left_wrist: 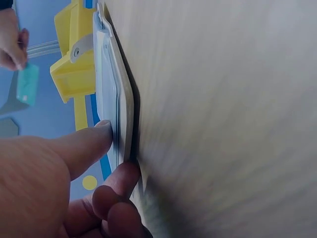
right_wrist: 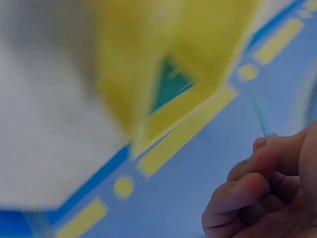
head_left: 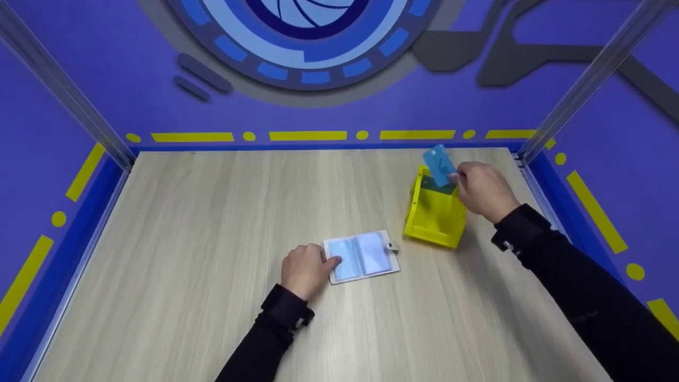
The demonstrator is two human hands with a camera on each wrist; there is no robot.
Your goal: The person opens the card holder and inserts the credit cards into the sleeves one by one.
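Observation:
An open card holder [head_left: 363, 257] with a white cover and clear sleeves lies on the table. At its left edge, my left hand [head_left: 306, 270] pinches it, thumb on the sleeve and fingers at the underside of the cover, as the left wrist view shows. My right hand [head_left: 484, 190] pinches a blue card [head_left: 440, 165] by one corner, above the back of a yellow bin [head_left: 435, 215]. Inside the bin, a dark green card [right_wrist: 171, 83] leans toward the back wall.
The wooden table [head_left: 223, 223] is bounded by purple-blue panels [head_left: 318, 119] at the back and both sides. Metal posts [head_left: 583, 79] stand at the rear corners. A snap strap [head_left: 392, 247] sticks out from the card holder's right edge, near the bin.

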